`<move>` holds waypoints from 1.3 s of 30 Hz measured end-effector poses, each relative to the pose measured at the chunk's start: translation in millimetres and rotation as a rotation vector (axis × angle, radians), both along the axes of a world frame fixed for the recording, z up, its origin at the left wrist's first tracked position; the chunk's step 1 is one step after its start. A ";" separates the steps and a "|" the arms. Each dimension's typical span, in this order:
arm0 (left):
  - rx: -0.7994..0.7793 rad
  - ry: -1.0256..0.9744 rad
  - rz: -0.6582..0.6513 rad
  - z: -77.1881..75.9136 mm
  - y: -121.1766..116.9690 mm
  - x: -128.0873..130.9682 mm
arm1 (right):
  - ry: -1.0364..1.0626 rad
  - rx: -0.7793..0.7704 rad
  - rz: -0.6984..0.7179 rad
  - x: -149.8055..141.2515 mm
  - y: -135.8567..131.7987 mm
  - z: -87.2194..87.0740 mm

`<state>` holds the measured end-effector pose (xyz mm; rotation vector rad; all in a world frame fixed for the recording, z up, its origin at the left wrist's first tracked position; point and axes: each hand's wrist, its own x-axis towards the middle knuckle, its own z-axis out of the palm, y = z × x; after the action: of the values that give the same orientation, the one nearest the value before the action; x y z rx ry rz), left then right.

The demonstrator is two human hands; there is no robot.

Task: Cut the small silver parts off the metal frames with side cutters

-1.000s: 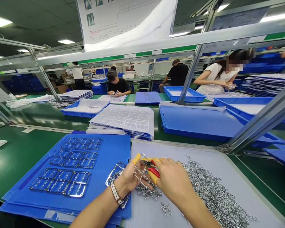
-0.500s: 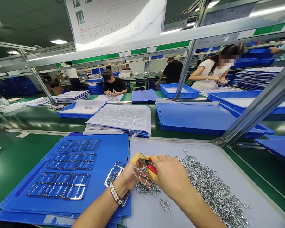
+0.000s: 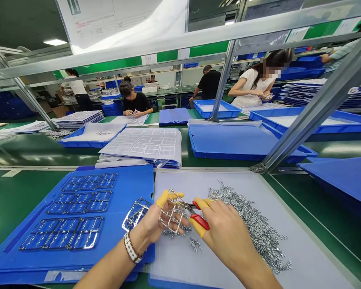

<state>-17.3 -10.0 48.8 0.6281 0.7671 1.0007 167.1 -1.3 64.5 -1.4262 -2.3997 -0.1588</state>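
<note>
two hands met over the white sheet (image 3: 183,271), yellow finger covers (image 3: 163,198) on some of their tips. the left hand (image 3: 153,220) was half closed, thumb and forefinger pinching the upper end of a small metal frame (image 3: 170,217), the other fingers curled loosely behind it. the right hand (image 3: 227,224) was wrapped round the red-handled pliers (image 3: 201,222), whose handles stood apart; the nose reached the frame's upper right side, though whether it gripped any metal could not be told. that pinch looked like the weak point: the frame might twist or slip if the pliers pulled sideways, and a hard squeeze might bend a thin bar or nip a left finger just behind it. beneath the left hand lay a small pile of links (image 3: 185,230), with a few stray links (image 3: 195,244) nearer; a dropped piece could get lost there. the larger heap (image 3: 255,226) spread beside the right forearm, which might scatter it by swinging outward. to the left, on the blue sheet (image 3: 112,224), loose frames (image 3: 135,214) lay near enough to the left wrist to be brushed, with nine frames (image 3: 74,233) in three rows past them. farther off stood a stack of white sheets (image 3: 141,142), a blue tray (image 3: 225,144) and seated people (image 3: 136,103).
</note>
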 end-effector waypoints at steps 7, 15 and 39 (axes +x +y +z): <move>-0.188 -0.460 -0.003 -37.7 -30.8 45.3 | 0.052 -0.072 -0.062 47.8 -22.1 -50.3; -0.219 -0.297 0.007 -66.2 -35.6 50.3 | -0.028 -0.175 -0.047 44.7 -37.3 -49.6; -0.218 -0.107 0.048 -66.5 -23.2 37.4 | -0.221 -0.134 -0.018 18.3 -18.1 -41.4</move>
<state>20.0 -33.2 -17.7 0.3667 0.7866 0.9713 185.3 -19.5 23.1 -1.5629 -2.6199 -0.1711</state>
